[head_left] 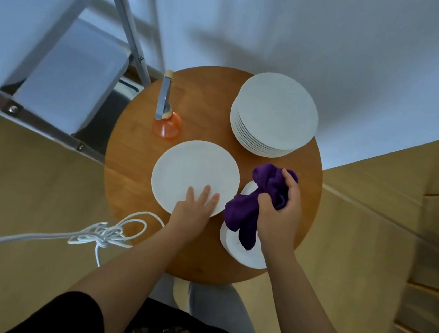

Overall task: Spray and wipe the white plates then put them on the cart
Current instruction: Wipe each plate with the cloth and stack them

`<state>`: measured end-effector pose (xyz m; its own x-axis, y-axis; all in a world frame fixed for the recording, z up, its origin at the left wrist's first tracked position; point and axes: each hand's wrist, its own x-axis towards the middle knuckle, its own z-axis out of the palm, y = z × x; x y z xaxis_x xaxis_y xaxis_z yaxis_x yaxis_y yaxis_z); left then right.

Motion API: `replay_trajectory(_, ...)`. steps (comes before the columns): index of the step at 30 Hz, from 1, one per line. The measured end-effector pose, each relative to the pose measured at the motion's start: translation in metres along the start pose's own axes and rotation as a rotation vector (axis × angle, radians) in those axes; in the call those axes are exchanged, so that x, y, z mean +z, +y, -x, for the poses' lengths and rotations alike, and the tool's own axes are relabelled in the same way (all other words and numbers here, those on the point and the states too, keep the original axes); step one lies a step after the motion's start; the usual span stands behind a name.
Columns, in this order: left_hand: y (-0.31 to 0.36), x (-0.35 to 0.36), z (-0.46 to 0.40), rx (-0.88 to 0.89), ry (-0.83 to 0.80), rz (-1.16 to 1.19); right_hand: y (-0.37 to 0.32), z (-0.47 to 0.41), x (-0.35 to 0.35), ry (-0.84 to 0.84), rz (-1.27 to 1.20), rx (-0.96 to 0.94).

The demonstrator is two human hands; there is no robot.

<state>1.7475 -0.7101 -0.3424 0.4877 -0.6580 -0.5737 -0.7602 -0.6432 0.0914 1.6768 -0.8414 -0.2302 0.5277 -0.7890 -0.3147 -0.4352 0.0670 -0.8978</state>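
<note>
A single white plate (195, 172) lies flat near the middle of the round wooden table (214, 101). My left hand (195, 209) rests on its near rim with straight fingers. My right hand (279, 212) grips a bunched purple cloth (261, 194) just right of the plate, above a white paper roll (242, 249) lying on the table. A stack of several white plates (274, 112) stands at the table's far right. An orange spray bottle (166, 123) with a grey trigger head stands at the far left of the table.
A metal cart (50, 50) with pale shelves stands to the left behind the table. A tangled white cord (104, 235) lies on the wooden floor at the left. A white wall rises behind the table.
</note>
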Motion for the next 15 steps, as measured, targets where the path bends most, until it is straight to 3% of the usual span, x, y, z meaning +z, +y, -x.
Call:
replay_trajectory(9,0.024,0.020,-0.010,-0.157,-0.185,0.030,0.004,-0.037,-0.022,-0.118,-0.027,-0.012)
replay_trajectory(13,0.033,-0.032,-0.031,-0.310,-0.363,0.288,0.007,-0.056,-0.033,-0.140,-0.014,-0.008)
replay_trajectory(15,0.031,-0.077,-0.057,-0.399,-0.194,0.557,0.005,-0.065,-0.038,-0.134,-0.054,-0.006)
